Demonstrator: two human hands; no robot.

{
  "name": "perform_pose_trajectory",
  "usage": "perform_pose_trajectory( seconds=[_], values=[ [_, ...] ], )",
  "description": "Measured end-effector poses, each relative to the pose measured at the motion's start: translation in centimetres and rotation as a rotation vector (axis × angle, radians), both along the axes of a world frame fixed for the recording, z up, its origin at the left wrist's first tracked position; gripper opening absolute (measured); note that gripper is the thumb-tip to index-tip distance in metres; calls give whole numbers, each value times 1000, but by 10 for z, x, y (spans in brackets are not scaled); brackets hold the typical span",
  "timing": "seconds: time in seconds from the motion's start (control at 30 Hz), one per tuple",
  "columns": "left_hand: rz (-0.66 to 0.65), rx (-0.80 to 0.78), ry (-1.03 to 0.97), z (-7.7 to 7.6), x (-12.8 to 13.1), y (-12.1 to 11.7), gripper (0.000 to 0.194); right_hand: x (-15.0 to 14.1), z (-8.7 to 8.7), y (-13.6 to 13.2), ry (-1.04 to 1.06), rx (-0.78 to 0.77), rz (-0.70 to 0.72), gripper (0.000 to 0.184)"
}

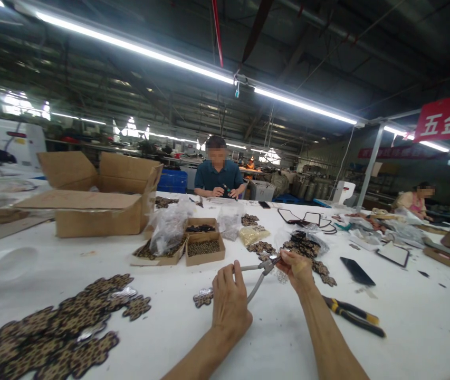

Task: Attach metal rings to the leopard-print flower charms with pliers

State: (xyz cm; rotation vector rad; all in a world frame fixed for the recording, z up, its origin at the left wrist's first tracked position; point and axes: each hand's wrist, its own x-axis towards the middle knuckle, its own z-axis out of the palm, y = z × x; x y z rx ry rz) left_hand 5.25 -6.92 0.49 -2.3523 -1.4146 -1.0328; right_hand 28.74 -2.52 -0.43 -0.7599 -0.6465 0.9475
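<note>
My left hand (230, 303) is closed around the grey handles of a pair of pliers (266, 267), which point to the right. At the jaws my right hand (298, 269) pinches something small, mostly hidden by the fingers, with a silvery glint beside it. Below the left fingers lies a leopard-print flower-shaped piece (203, 300) with a shiny silver patch. Overlapping leopard-print pieces (50, 332) spread over the left of the table. More leopard-print pieces (262, 248) lie just beyond the pliers.
Black-and-yellow pliers (353, 312) lie right of my right forearm, and a dark phone (357, 271) rests beyond them. Small cardboard boxes (204, 257) of parts and a large open carton (98, 224) stand left of centre. A person (219, 174) works opposite; another sits far right.
</note>
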Motion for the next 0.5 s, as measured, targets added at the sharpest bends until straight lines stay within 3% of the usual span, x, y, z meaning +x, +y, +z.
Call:
perform_pose_trajectory(
  seconds=[0.23,0.5],
  values=[
    [2,-91,3,4,-3,4,100,6,2,-2,-52,5,52,33],
    [-30,-70,1,10,-7,3,99,13,12,-12,-131,40,137,40]
  ],
)
